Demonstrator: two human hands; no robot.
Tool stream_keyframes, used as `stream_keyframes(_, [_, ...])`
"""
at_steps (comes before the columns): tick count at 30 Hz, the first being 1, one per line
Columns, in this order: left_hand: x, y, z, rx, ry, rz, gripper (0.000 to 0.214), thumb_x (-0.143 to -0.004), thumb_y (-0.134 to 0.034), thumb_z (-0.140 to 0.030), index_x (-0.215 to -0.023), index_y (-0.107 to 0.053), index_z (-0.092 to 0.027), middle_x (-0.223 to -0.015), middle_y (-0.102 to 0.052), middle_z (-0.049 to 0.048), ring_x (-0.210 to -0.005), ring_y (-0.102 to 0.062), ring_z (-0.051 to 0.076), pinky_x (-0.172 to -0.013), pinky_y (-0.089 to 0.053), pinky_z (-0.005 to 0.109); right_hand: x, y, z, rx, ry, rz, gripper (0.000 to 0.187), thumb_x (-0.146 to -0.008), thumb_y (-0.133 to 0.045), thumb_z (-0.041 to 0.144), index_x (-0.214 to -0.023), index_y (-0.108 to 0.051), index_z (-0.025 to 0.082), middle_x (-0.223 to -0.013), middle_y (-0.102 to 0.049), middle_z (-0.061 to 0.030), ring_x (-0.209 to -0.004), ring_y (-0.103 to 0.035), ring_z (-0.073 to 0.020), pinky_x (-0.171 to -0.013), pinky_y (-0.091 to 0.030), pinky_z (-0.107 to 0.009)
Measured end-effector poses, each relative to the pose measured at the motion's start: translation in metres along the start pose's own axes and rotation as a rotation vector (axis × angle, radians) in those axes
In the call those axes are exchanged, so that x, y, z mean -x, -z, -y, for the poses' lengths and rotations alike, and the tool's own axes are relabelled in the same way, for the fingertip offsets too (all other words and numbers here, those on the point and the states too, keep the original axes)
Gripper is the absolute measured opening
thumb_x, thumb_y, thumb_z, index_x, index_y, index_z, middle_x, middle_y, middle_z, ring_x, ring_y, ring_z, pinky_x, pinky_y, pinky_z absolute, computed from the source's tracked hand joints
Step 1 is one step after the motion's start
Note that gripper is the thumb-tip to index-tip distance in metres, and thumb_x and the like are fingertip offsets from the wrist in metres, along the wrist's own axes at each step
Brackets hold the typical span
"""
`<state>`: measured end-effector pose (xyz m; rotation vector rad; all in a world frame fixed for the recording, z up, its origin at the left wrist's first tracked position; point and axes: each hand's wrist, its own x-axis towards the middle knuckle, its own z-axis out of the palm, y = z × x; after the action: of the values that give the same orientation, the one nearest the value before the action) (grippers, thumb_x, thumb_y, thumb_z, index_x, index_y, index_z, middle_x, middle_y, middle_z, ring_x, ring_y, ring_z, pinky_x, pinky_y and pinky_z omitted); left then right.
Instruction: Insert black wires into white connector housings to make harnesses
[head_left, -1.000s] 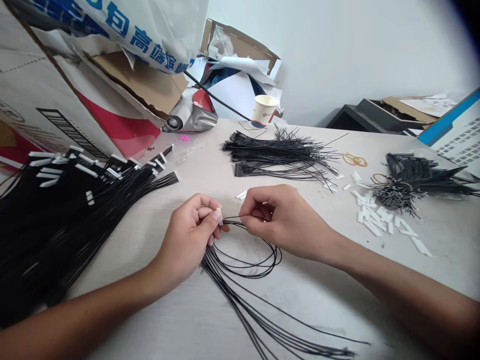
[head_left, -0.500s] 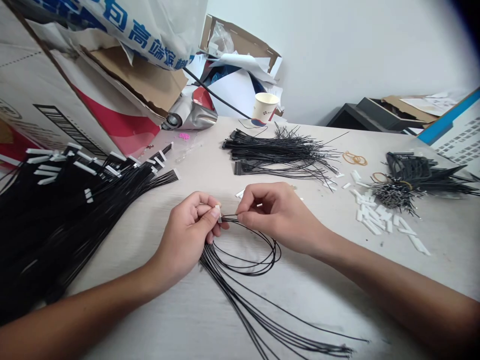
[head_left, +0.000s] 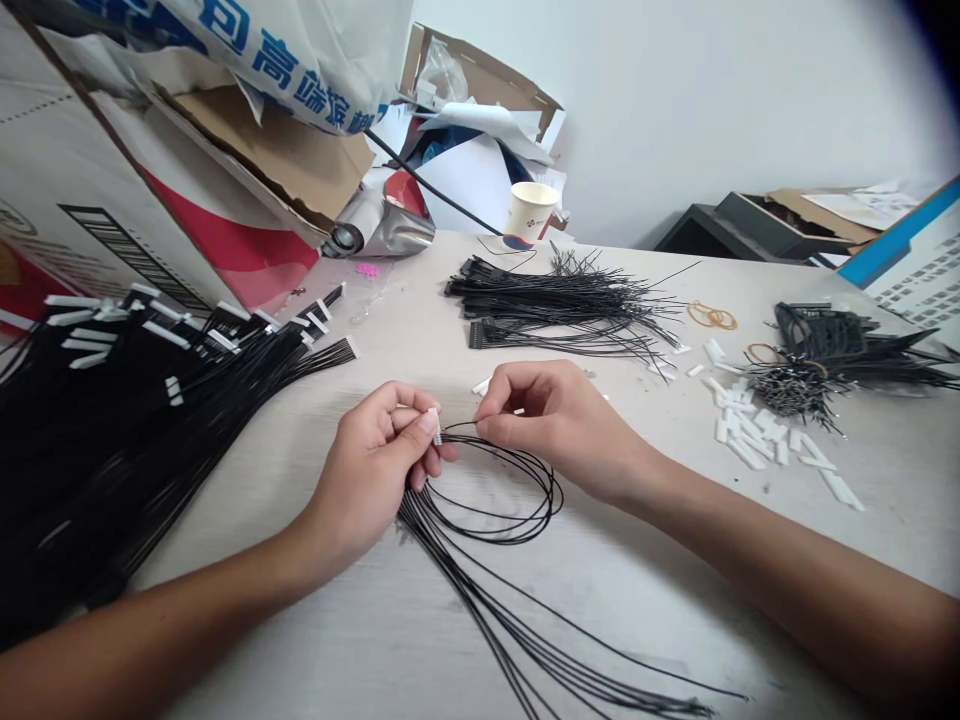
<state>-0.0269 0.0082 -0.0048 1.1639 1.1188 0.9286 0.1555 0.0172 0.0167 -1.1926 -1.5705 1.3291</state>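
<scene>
Between the thumb and fingers of my left hand (head_left: 386, 440) is a small white connector housing (head_left: 436, 426). Several black wires (head_left: 551, 500) run out of its right side and loop back under that hand. Their loose ends fan out toward the lower right of the table. My right hand (head_left: 551, 415) pinches a single black wire (head_left: 459, 426) close to its end, just right of the housing. Whether the wire's tip is inside the housing is too small to tell.
Finished-looking wire bundles with white connectors (head_left: 165, 335) pile up at left. More black wires (head_left: 555, 300) lie behind my hands, near a paper cup (head_left: 530, 213). Loose white housings (head_left: 742, 425), rubber bands (head_left: 712, 316) and a tied wire bundle (head_left: 795, 385) are at right.
My right hand's pinched wire now stands slightly higher, apart from the other wires at the housing. Both hands keep nearly the same place and grip.
</scene>
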Motion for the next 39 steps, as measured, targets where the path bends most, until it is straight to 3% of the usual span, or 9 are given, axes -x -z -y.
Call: stream_keyframes(39, [0.0000,-0.0001,-0.0021,-0.016,-0.010,0.024,0.004,-0.086,-0.057,-0.019,-0.083,-0.054,-0.019,-0.055,-0.062,-0.0052,-0.050,-0.055,0.009,-0.044,-0.040,0.017,0.0036,-0.0003,0.0016,0.167,0.098,0.013,0.017,-0.067,-0.054,-0.003,-0.061,-0.056,0.013,-0.052,-0.047,0.0072,-0.048,-0.037,-0.0031,-0.042,-0.029,-0.016])
